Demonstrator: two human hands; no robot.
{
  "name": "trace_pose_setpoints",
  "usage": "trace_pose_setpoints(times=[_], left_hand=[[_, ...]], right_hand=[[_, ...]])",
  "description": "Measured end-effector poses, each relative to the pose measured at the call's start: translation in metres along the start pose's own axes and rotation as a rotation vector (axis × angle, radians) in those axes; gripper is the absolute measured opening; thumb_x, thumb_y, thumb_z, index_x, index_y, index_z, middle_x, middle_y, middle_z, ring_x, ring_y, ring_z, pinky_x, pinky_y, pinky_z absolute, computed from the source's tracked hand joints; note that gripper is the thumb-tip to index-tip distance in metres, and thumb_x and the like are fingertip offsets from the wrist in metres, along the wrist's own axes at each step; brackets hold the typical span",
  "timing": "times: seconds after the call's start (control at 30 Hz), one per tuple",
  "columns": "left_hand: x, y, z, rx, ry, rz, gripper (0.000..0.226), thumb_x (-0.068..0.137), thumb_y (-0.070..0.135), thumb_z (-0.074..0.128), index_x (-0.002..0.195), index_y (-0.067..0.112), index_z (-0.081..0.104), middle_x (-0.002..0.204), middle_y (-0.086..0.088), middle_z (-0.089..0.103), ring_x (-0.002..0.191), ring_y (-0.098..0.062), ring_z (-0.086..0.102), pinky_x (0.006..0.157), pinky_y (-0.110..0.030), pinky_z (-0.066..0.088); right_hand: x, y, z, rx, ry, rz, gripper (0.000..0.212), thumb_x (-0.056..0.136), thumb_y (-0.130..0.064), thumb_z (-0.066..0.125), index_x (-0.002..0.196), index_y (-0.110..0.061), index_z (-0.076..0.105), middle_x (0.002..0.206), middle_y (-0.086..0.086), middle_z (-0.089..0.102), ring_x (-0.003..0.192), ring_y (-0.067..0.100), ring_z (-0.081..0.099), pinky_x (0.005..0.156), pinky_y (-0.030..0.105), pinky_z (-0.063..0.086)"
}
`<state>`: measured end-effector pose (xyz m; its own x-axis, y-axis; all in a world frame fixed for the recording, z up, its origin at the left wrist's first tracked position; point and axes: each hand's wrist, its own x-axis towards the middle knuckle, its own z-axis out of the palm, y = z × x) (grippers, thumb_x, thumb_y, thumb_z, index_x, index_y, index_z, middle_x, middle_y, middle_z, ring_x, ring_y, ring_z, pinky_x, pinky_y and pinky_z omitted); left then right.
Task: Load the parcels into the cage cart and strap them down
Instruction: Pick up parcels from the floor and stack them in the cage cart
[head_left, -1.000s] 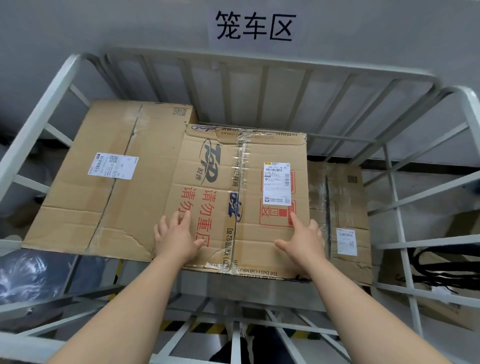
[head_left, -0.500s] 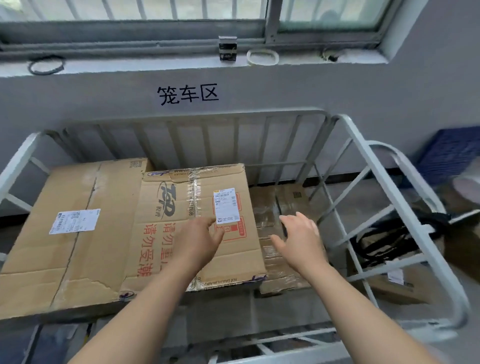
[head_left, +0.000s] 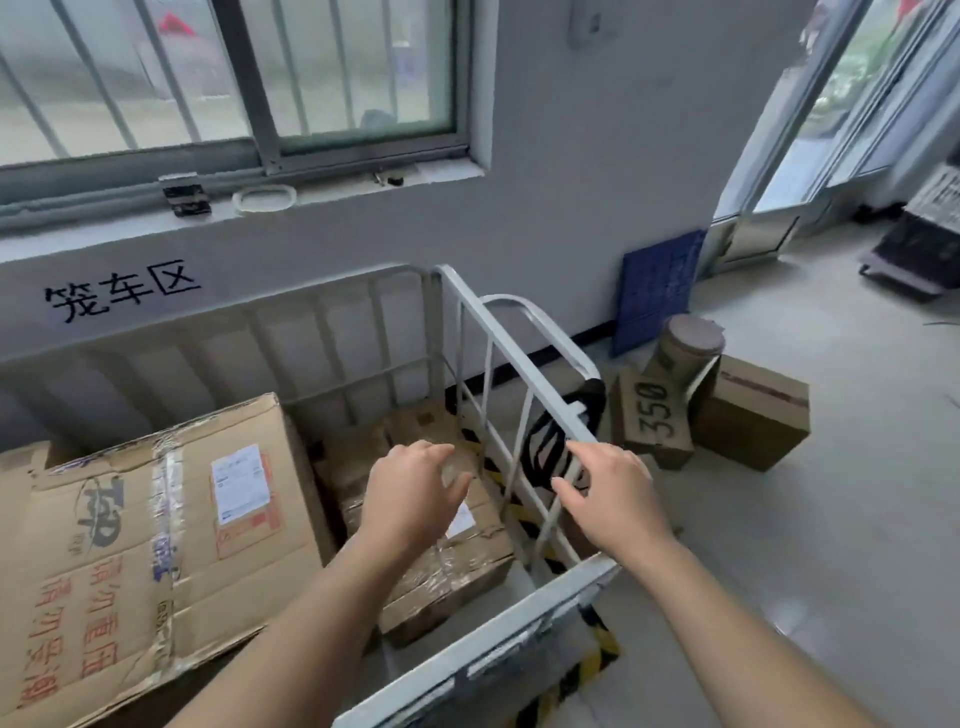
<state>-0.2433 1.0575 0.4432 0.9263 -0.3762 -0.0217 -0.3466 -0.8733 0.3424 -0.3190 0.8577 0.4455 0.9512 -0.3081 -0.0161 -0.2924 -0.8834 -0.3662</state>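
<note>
The white metal cage cart (head_left: 498, 343) stands against the wall. Inside it lies a large taped cardboard box with red print (head_left: 156, 545), and lower at the right a smaller taped parcel (head_left: 447, 571). My left hand (head_left: 413, 496) hovers over the smaller parcel, fingers apart, holding nothing. My right hand (head_left: 610, 496) is empty and spread beside the cart's right side rail. A black strap (head_left: 558, 441) hangs on that rail's outer side. On the floor to the right sit a "350" box (head_left: 654, 421), a cardboard tube (head_left: 685, 353) and a brown carton (head_left: 753, 410).
A blue crate panel (head_left: 657, 291) leans on the wall behind the floor parcels. Yellow-black hazard tape (head_left: 597, 639) marks the floor under the cart. A barred window (head_left: 234, 78) is above; a doorway (head_left: 852, 104) opens at the far right. A dark device (head_left: 919, 249) sits at the right edge.
My view has swung right and up. Both hands have left the big printed box and moved right, the left over the smaller parcel, the right to the side rail.
</note>
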Motion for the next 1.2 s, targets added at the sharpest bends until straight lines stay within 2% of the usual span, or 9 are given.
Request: trace_pose_setpoints(times=[0.07, 0.23, 0.37, 0.57, 0.77, 0.9, 1.2], left_hand=[[0.003, 0.050, 0.016, -0.007, -0.011, 0.043, 0.046, 0.094, 0.048, 0.051, 0.134, 0.026, 0.055, 0.130, 0.003, 0.061, 0.116, -0.021, 0.054, 0.096, -0.034, 0.043], [0.016, 0.174, 0.060, -0.028, -0.058, 0.174, 0.041, 0.093, 0.044, 0.054, 0.126, 0.022, 0.062, 0.120, 0.000, 0.066, 0.110, -0.023, 0.058, 0.091, -0.035, 0.047], [0.027, 0.252, 0.089, -0.042, -0.118, 0.262, 0.036, 0.093, 0.042, 0.053, 0.116, 0.017, 0.065, 0.115, -0.001, 0.066, 0.107, -0.023, 0.058, 0.089, -0.035, 0.048], [0.064, 0.339, 0.126, -0.028, -0.182, 0.358, 0.043, 0.094, 0.043, 0.052, 0.134, 0.026, 0.055, 0.127, 0.001, 0.061, 0.115, -0.022, 0.055, 0.094, -0.035, 0.045], [0.131, 0.409, 0.168, -0.062, -0.242, 0.374, 0.046, 0.093, 0.046, 0.051, 0.134, 0.026, 0.055, 0.129, 0.001, 0.060, 0.117, -0.022, 0.054, 0.097, -0.036, 0.043], [0.188, 0.459, 0.188, -0.086, -0.257, 0.404, 0.039, 0.092, 0.046, 0.053, 0.125, 0.027, 0.061, 0.119, 0.002, 0.064, 0.106, -0.021, 0.058, 0.092, -0.037, 0.048], [0.311, 0.579, 0.222, -0.047, -0.318, 0.422, 0.051, 0.092, 0.046, 0.053, 0.137, 0.022, 0.053, 0.131, -0.001, 0.060, 0.119, -0.022, 0.055, 0.098, -0.039, 0.046]], right_hand=[[-0.009, 0.048, -0.021, -0.004, 0.029, 0.041, 0.047, 0.088, -0.037, 0.061, 0.130, -0.017, 0.057, 0.125, 0.001, 0.061, 0.119, 0.023, 0.054, 0.105, 0.037, 0.036], [-0.034, 0.165, -0.067, -0.036, 0.059, 0.166, 0.052, 0.092, -0.038, 0.056, 0.139, -0.018, 0.049, 0.138, 0.000, 0.054, 0.127, 0.019, 0.047, 0.109, 0.031, 0.030], [-0.048, 0.235, -0.094, -0.002, 0.074, 0.292, 0.053, 0.092, -0.039, 0.056, 0.140, -0.018, 0.048, 0.138, 0.002, 0.053, 0.126, 0.021, 0.048, 0.106, 0.032, 0.036], [-0.041, 0.319, -0.121, 0.013, 0.095, 0.450, 0.053, 0.092, -0.040, 0.056, 0.139, -0.017, 0.050, 0.136, 0.005, 0.055, 0.123, 0.024, 0.051, 0.103, 0.032, 0.038], [0.003, 0.397, -0.143, 0.020, 0.085, 0.541, 0.052, 0.093, -0.039, 0.055, 0.138, -0.016, 0.049, 0.135, 0.005, 0.055, 0.123, 0.023, 0.051, 0.104, 0.031, 0.036], [0.054, 0.448, -0.162, 0.007, 0.074, 0.566, 0.052, 0.093, -0.040, 0.054, 0.139, -0.018, 0.049, 0.136, 0.003, 0.055, 0.124, 0.021, 0.051, 0.104, 0.030, 0.036], [0.153, 0.555, -0.212, 0.094, 0.071, 0.644, 0.050, 0.093, -0.039, 0.054, 0.139, -0.019, 0.049, 0.136, 0.003, 0.055, 0.124, 0.022, 0.051, 0.105, 0.032, 0.037]])
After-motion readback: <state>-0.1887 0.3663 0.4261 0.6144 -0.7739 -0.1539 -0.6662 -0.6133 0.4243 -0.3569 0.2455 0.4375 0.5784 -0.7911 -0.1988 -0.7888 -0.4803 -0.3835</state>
